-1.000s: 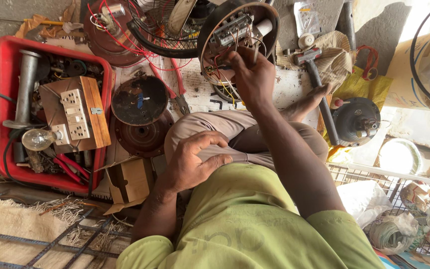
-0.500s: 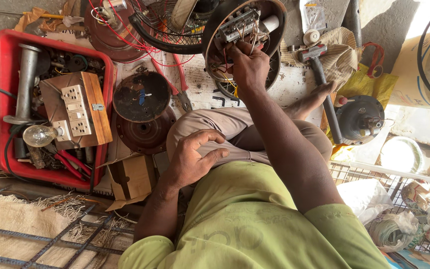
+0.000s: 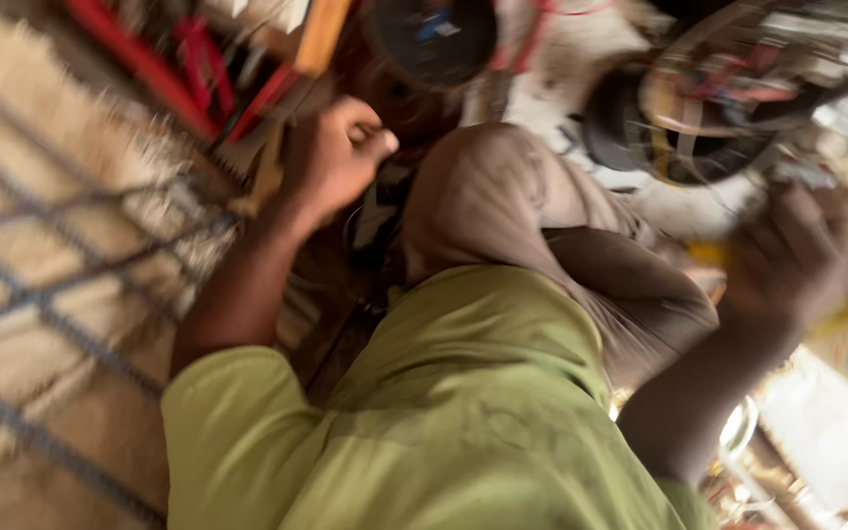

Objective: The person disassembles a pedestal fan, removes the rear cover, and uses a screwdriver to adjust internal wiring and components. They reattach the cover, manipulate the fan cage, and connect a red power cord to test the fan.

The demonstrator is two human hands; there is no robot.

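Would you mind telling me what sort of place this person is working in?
Probably an informal repair workshop, likely for fans or motors. A round motor housing with loose wires lies ahead, a red tray holds parts, and a wire grille lies on the floor. The picture is blurred.

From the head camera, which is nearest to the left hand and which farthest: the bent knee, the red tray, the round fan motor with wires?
Measured from the left hand:
1. Bent knee, just beside the fist, toward the middle.
2. Red tray, up and outward, at the top left.
3. Round fan motor, far across at the top right, near the right hand.
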